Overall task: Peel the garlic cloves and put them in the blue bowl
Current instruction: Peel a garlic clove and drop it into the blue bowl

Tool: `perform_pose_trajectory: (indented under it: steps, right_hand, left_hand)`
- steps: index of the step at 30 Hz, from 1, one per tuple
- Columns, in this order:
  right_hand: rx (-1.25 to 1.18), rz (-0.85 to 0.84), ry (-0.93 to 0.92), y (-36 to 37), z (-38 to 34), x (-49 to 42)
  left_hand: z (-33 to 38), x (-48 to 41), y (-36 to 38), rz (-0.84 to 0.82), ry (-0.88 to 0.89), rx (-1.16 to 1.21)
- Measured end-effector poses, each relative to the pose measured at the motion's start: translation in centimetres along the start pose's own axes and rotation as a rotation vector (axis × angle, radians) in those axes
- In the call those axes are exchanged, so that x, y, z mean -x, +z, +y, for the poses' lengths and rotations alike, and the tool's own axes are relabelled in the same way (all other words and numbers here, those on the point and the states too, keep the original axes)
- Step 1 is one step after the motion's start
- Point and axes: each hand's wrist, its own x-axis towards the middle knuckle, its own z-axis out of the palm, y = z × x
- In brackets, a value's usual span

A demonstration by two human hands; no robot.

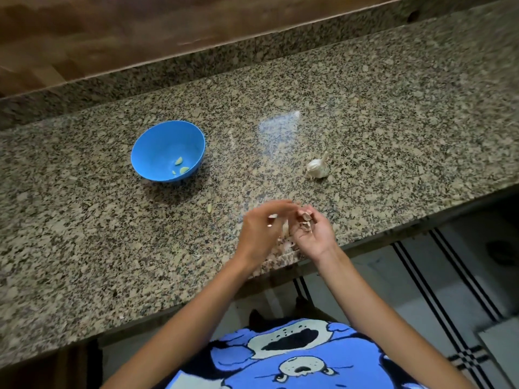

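A blue bowl [168, 151] sits on the granite counter at the left, with a few peeled garlic cloves [180, 165] inside. A partial garlic bulb [318, 167] lies to the right of the bowl. Near the counter's front edge my right hand [313, 234] cups unpeeled garlic cloves [305, 220] in curled fingers. My left hand [262, 230] is beside it, its fingertips pinching at the clove by my right hand. A small pile of garlic skins [288, 244] lies on the counter under my hands.
The granite counter [393, 122] ends in a raised granite ledge [196, 63] at the back, with a wooden surface behind. A stray skin flake [209, 208] lies left of my hands. Tiled floor with black stripes [438, 276] shows beyond the front edge.
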Motion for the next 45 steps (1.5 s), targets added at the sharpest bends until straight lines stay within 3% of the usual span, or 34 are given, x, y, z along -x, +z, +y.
perform_pose_trajectory:
  steps: [2,5,7,11,15,21,27,30,32,34,36,37,38,39,41,43,45]
  right_hand:
    - [-0.046,0.006,-0.047,0.1,-1.0,0.4]
    - [-0.105,0.016,-0.127,-0.5,-3.1,0.9]
    - [-0.124,0.02,-0.17,-1.0,-4.5,1.1]
    - [-0.118,0.008,-0.23,-1.9,-6.0,1.6]
    - [-0.15,0.024,-0.277,-2.0,-6.7,1.4]
    - [-0.081,0.008,-0.231,-1.4,-5.4,0.7]
    - [0.001,0.003,-0.117,0.3,-1.6,0.3]
    - [0.068,-0.003,-0.06,1.2,0.7,-0.3]
    - [0.155,-0.01,-0.024,1.8,2.4,-0.4]
    - [0.255,-0.022,0.029,2.5,4.2,-0.5]
    - [0.344,-0.043,0.089,3.2,6.1,-0.7]
    - [0.374,-0.047,0.126,3.6,7.2,-0.9]
    - [0.4,-0.048,0.171,3.8,8.5,-1.1]
    - [0.425,-0.058,0.223,4.0,9.8,-1.5]
    - [0.52,-0.092,0.344,3.7,12.9,-2.1]
    - [0.618,-0.161,0.48,3.1,16.1,-1.6]
    - [0.67,-0.172,0.593,2.3,18.7,-1.2]
  left_hand:
    - [-3.2,-0.1,-1.6,0.049,0.025,-0.167]
    - [-7.4,0.6,-2.1,-0.202,0.06,-0.562]
    - [-7.9,0.2,-0.9,-0.319,0.128,-0.688]
    - [-5.7,-3.4,3.1,-0.482,0.295,-0.726]
    - [-5.0,-4.7,4.1,-0.671,0.574,-0.699]
    - [-8.3,-1.1,-3.0,-0.675,0.732,-0.717]
    - [-10.3,1.9,-7.8,-0.413,0.757,-0.802]
    - [-10.1,3.1,-7.5,-0.292,0.578,-0.86]
    - [-8.9,3.8,-7.1,-0.149,0.314,-0.817]
    - [-7.1,4.3,-7.4,0.134,-0.196,-0.492]
    - [-5.5,4.7,-8.6,0.347,-0.687,0.249]
    - [-4.5,5.1,-9.4,0.376,-0.755,0.632]
    - [-3.7,5.7,-9.9,0.393,-0.736,0.87]
    - [-2.9,6.2,-10.2,0.411,-0.689,0.945]
    - [-1.5,7.5,-9.5,0.512,-0.589,0.778]
    - [-1.4,9.0,-8.7,0.669,-0.534,0.331]
    - [-2.1,10.9,-8.5,0.759,-0.533,0.071]
